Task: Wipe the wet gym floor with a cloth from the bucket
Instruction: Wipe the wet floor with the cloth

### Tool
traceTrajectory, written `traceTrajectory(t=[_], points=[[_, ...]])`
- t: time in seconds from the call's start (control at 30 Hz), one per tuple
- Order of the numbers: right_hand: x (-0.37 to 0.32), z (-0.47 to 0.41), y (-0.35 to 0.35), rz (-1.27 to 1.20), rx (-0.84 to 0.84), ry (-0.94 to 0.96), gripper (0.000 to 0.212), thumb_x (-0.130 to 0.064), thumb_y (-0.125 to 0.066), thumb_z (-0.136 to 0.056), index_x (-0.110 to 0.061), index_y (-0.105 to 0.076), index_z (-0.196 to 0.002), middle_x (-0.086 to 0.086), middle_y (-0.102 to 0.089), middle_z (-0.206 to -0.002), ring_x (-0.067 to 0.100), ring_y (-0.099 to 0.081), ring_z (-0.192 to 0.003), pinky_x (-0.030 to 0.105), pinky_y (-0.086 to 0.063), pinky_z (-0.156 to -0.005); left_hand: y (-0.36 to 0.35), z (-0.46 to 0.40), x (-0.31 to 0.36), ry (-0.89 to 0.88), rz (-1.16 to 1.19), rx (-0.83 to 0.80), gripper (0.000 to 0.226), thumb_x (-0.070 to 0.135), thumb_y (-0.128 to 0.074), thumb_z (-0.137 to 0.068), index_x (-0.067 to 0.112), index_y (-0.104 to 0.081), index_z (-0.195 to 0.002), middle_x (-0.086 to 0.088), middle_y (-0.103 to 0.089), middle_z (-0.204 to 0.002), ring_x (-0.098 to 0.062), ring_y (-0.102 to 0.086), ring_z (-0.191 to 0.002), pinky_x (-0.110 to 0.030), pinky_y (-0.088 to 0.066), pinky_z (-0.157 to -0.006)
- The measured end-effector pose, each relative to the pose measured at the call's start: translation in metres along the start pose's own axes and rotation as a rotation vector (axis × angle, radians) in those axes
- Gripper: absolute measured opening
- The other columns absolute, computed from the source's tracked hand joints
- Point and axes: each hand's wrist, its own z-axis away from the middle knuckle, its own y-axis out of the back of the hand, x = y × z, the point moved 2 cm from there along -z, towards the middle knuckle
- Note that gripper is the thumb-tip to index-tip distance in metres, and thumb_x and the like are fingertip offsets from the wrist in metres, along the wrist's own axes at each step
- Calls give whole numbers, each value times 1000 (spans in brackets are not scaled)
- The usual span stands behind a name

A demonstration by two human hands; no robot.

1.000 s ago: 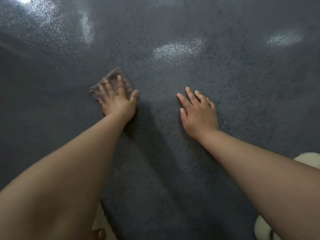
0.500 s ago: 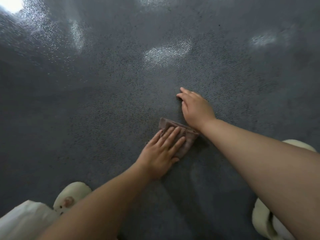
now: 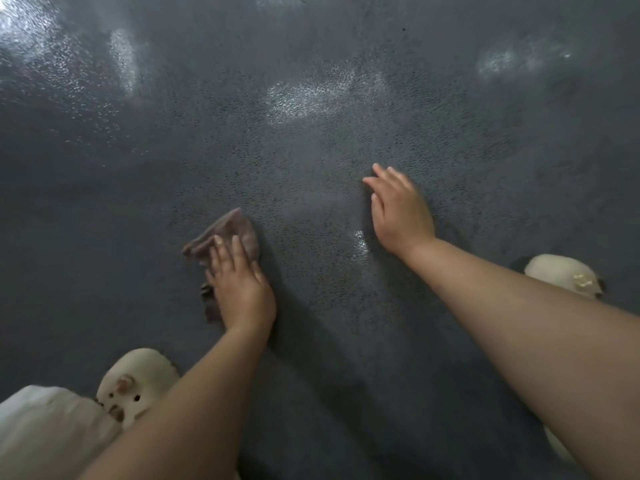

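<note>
A small brownish cloth (image 3: 230, 232) lies crumpled on the dark grey speckled gym floor (image 3: 311, 133), left of centre. My left hand (image 3: 239, 285) presses flat on the cloth with straight fingers, covering its near half. My right hand (image 3: 400, 209) rests flat on the bare floor to the right, fingers straight and pointing up-left, apart from the cloth. Wet sheen and bright reflections show on the floor ahead. No bucket is in view.
Two cream clog shoes stand on the floor: one at lower left (image 3: 138, 382) and one at right (image 3: 564, 275). A white garment (image 3: 45, 431) fills the bottom left corner. A small wet glint (image 3: 360, 240) lies beside my right wrist.
My left hand has slid the cloth leftwards, away from my right hand. A second ago it was far out to the left, then swept in next to the right hand. The right hand stayed planted.
</note>
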Motion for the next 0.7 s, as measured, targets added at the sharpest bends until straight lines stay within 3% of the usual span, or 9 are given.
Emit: traceTrajectory(t=[0.1, 0.27, 0.37, 0.47, 0.57, 0.7], points=[[2, 12, -2, -75, 59, -17, 42, -12, -34, -93, 0, -56, -127, 17, -45, -142, 35, -37, -134, 37, -21, -113, -28, 39, 33, -194, 2, -122, 61, 28, -17, -91, 14, -17, -150, -8, 0, -158, -21, 4, -146, -30, 11, -113], [16, 37, -2, -222, 228, -138, 44, -12, -33, -91, 0, -57, -125, 17, -50, -138, 33, -41, -132, 34, -24, -112, -66, 78, 101, -520, -17, -400, 52, 26, -26, -103, 19, -7, -151, -2, 8, -158, -20, 10, -146, -28, 18, -110], [27, 59, 0, -254, 359, -232, 42, -12, -32, -93, 0, -56, -126, 17, -50, -137, 31, -42, -130, 33, -27, -110, -60, 70, 123, -576, 29, -483, 52, 24, -27, -100, 17, -16, -151, -3, -7, -159, -19, -2, -146, -31, -2, -116], [23, 90, -11, -140, 481, -173, 36, -11, -38, -91, -1, -58, -119, 22, -55, -127, 31, -45, -119, 35, -30, -103, -33, 53, 120, -480, 170, -368, 54, 3, -39, -89, 11, -37, -143, -9, -41, -146, -24, -34, -135, -28, -23, -109], [3, 120, -47, 79, 312, -44, 42, -30, -42, -90, -10, -46, -127, 22, -54, -131, 34, -37, -122, 44, -29, -104, -16, 36, 107, -379, 49, -297, 70, -4, -44, -81, 14, -26, -147, -6, -29, -151, -22, -22, -138, -28, -16, -111], [-10, 121, -69, 276, 59, -111, 70, -57, -34, -81, -14, -36, -136, 26, -39, -143, 46, -22, -133, 55, -16, -107, -9, 11, 90, -258, -274, -472, 110, 24, -70, -75, 31, 11, -148, -3, 11, -157, -23, 8, -145, -38, -1, -116]])
